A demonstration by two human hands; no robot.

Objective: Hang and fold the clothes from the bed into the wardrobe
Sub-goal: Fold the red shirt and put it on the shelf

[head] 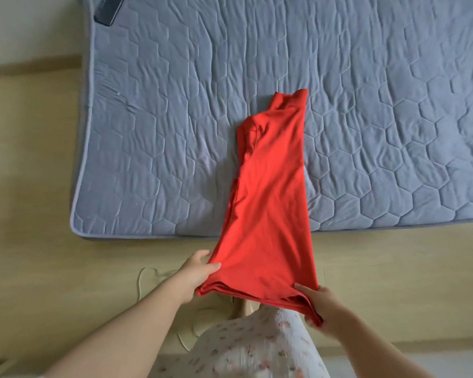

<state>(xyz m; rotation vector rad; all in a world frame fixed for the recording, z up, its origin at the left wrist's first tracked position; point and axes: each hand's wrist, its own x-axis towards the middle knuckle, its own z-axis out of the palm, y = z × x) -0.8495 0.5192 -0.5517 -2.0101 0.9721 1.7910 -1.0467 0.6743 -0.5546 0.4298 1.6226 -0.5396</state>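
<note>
A red knit garment with a high neck (271, 173), folded lengthwise into a narrow strip, stretches from the middle of the bed towards the person. Its neck end and shoulder part lie flat on the grey-blue quilted mattress cover with hexagon stitching (366, 77). Its lower part runs past the near edge of the bed and is held up over the pale wooden floor (25, 186). The left hand (198, 272) has its grip closed on the left corner of the hem, thumb lying on top of the cloth and the other fingers at the cloth's edge. The right hand (322, 304) has its grip closed on the right corner, thumb on top and fingers curled under the layered hem. Between the two hands the hem hangs in a shallow sag, its folded layers showing along the edge. Both forearms are bare. Below them, at the bottom of the view, is the person's white clothing with a small floral print (243, 347). At the far left corner of the bed lies a dark flat object (108, 8), partly cut off by the top of the view.
</note>
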